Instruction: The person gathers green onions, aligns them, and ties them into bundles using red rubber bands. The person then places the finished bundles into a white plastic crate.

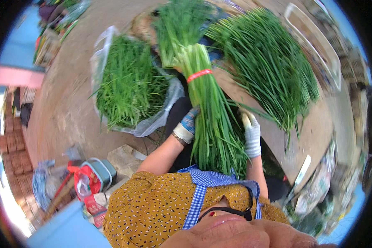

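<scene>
A large bundle of green garlic chives [209, 124], bound by a red band [199, 75] near its pale stem end, lies across my lap with its leaf tips towards my apron. My left hand [187, 124], in a blue and white glove, holds the bundle's left side. On the other side my right hand [251, 133], in a whitish knitted glove, is by the loose leaves; its fingers are partly bent, and whether they grip any leaf is unclear. Beyond the stem end is another heap of chives [179, 28], and a wide loose heap [266, 62] lies on a board at the right.
A clear plastic bag [170, 108] of loose greens stands at the left. A knife [303, 169] lies at the board's right edge. A white tray [316, 43] is at the upper right, and a grey-blue bucket [104, 173] with red bags at the lower left.
</scene>
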